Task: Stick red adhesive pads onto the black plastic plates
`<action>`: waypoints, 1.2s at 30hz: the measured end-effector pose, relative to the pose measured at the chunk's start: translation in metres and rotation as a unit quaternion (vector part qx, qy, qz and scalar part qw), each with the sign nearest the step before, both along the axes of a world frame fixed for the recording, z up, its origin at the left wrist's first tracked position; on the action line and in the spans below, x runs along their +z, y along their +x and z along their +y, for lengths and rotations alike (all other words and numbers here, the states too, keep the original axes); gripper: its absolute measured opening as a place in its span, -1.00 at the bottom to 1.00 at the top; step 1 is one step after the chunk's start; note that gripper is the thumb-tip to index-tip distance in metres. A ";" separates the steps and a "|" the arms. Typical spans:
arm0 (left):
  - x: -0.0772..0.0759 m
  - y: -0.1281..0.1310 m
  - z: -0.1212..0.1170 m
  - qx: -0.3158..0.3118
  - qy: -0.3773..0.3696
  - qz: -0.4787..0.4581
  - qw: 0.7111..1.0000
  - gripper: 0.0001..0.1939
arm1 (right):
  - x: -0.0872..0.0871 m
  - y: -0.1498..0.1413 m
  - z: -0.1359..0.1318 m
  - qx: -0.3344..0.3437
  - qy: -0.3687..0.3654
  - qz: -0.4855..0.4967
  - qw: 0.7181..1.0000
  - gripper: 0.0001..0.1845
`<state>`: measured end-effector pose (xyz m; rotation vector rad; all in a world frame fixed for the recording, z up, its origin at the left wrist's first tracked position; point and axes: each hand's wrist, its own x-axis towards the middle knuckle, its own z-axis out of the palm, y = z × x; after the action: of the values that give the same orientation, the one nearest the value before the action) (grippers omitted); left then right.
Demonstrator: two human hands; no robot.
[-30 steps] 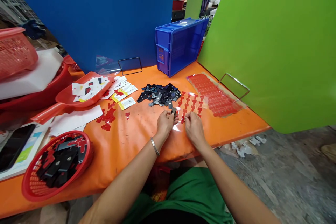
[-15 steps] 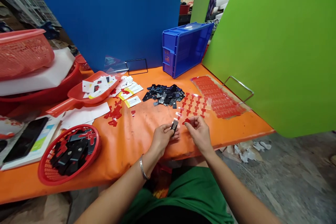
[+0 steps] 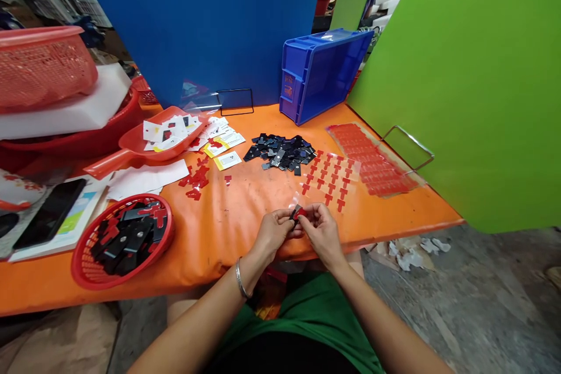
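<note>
Over the table's front edge, my left hand is closed on a small flat black plate. My right hand pinches a red T-shaped sticker, which meets the black plate at its upper end; the fingers partly cover both. Just beyond the hands lies a clear sheet bearing rows of red T-shaped stickers. A pile of similar black plates is behind it, to the left. At the left, a red basket holds black plates, some with red stickers on them.
Loose red pieces lie left of centre, near a red scoop full of paper scraps. A blue crate stands on its side at the back. More red sheets lie at right, beside a green panel. A phone is far left.
My right hand has moved left with the red sticker, bringing it against the black plate in my left hand. The view has shifted slightly.
</note>
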<state>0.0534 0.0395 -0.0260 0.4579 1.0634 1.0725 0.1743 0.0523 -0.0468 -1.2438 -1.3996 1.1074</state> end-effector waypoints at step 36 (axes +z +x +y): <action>-0.005 0.006 -0.001 0.039 0.003 0.022 0.999 -0.90 | -0.001 -0.007 -0.006 -0.033 0.016 -0.051 0.998 -0.85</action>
<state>0.0590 0.0389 -0.0310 0.4488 1.1248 1.1388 0.1676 0.0461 -0.0476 -1.3302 -1.4357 0.9841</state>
